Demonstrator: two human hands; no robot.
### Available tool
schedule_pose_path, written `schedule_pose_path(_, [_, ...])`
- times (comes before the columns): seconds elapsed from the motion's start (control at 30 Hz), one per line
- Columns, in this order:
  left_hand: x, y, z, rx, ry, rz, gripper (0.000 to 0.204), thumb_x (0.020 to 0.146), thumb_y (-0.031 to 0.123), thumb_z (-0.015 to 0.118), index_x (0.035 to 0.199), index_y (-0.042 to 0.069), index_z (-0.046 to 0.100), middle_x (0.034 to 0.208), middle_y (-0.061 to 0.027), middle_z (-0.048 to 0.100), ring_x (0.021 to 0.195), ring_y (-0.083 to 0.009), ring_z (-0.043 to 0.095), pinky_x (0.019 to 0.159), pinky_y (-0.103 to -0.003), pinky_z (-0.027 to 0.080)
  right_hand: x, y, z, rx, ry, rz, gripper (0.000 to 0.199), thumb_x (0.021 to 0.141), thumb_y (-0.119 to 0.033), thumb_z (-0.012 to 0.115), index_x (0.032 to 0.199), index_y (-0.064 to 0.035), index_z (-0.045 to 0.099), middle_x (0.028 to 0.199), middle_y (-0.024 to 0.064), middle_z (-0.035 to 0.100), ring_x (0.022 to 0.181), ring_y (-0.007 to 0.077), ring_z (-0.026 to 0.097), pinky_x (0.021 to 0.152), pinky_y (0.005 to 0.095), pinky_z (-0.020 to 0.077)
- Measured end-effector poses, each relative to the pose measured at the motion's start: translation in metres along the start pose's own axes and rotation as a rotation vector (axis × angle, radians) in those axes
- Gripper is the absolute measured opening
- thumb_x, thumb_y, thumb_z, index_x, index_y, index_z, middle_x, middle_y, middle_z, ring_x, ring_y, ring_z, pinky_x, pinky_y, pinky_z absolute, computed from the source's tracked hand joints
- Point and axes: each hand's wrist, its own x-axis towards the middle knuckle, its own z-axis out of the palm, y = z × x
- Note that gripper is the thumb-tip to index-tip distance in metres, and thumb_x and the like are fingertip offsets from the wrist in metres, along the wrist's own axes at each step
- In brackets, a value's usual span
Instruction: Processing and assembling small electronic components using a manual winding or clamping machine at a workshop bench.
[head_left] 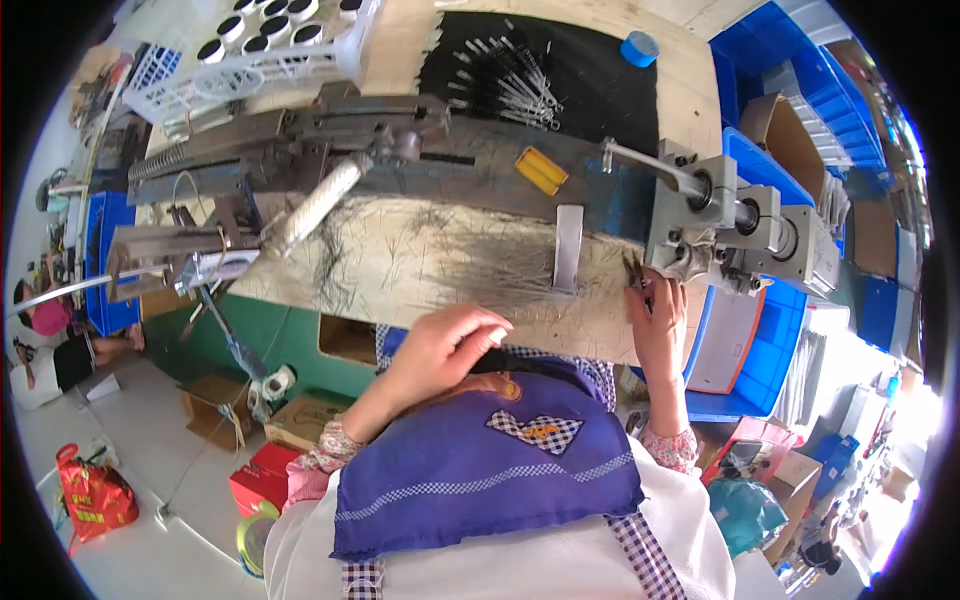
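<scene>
My left hand (445, 350) hovers over the near edge of the wooden workbench (390, 255), fingers curled in and thumb pressed toward them. Something white, perhaps a fingertip wrap, shows at the thumb; whether anything lies inside the fingers is hidden. At the bench's right, my right hand (660, 318) is closed round a small dark pliers-like tool (636, 272), only partly visible. Just beyond that hand stands a grey metal clamping fixture (700, 215) with a lever. Thin dark wire-like pieces (490, 262) lie scattered on the wood between my hands, beside a flat metal strip (568, 248).
A black cloth (610, 95) holds a fan of thin metal pieces (515, 90) and a blue round cap (639, 49). A yellow block (541, 171) sits on the metal rail. Left are a bench mechanism (320, 205) and a white crate (250, 75); right, blue bins (760, 345).
</scene>
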Motion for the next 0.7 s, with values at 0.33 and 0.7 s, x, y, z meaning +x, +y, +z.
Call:
schedule_pose_path(0.33, [0.034, -0.004, -0.009, -0.191, -0.056, -0.126, 0.017, 0.095, 0.006, 0.051, 0.105, -0.002, 0.063, 0.089, -0.0083, 0.065, 0.082, -0.0138, 0.064, 0.072, -0.027, 0.054, 0.002, -0.004, -0.003, -0.016, 0.110, -0.128, 0.023, 0.081, -0.008, 0.069, 0.100, -0.0009, 0.059, 0.094, 0.0170, 0.058, 0.090, 0.0383, 0.055, 0.078, 0.0453, 0.0455])
schedule_pose_path(0.7, [0.047, 0.008, -0.003, -0.236, -0.082, -0.014, 0.020, 0.094, 0.011, 0.057, 0.112, 0.002, 0.059, 0.093, -0.0072, 0.065, 0.081, -0.0127, 0.065, 0.070, -0.026, 0.053, 0.010, -0.084, -0.027, 0.383, -0.067, -0.349, 0.016, 0.080, 0.001, 0.068, 0.096, -0.0009, 0.064, 0.085, 0.0125, 0.062, 0.071, 0.0283, 0.061, 0.062, 0.0360, 0.0496])
